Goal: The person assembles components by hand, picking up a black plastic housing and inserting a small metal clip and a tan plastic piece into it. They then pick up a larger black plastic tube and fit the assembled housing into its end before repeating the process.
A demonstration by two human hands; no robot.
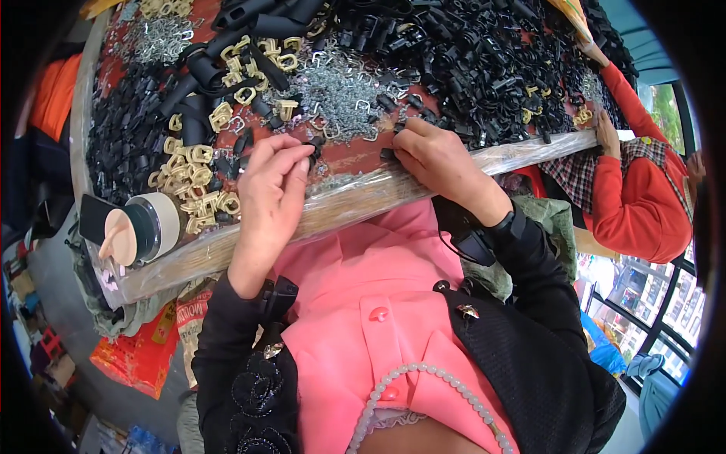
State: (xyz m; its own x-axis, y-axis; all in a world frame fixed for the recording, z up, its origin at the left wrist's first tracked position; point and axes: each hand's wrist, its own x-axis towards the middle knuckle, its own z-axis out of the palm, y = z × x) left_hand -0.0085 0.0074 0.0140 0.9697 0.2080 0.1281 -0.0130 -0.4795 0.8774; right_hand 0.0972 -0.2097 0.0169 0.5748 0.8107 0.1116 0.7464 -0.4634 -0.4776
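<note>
A broad round table [355, 198] fills the upper part of the view, its red top wrapped at the rim in clear, glossy plastic film, and nearly all of it is buried under small parts. The biggest mass is a heap of black plastic clips [484, 60], shiny and angular, spread across the upper right, with a second dark bank along the left edge. In the middle lies a tangle of thin silvery wire springs [340, 94], bent and glinting. To their left are scattered cream plastic buckles [193, 178], squarish with open slots. A co-worker in a red sleeve [639, 204] sits at the right rim, one hand on the table edge. Near the left rim a squat cylindrical flask [144, 227] lies on its side, pale body, dark band and beige lid. The person's left hand [274, 181] hovers over the rim with its fingers curled in, thumb and forefinger pinched on a small black clip [314, 142] held just above the red top, below the springs. The right hand [439, 159] rests knuckles-up on the table edge, its fingertips pressed close together on another small black piece [388, 153] lying at the rim; how firmly it grips cannot be told.
</note>
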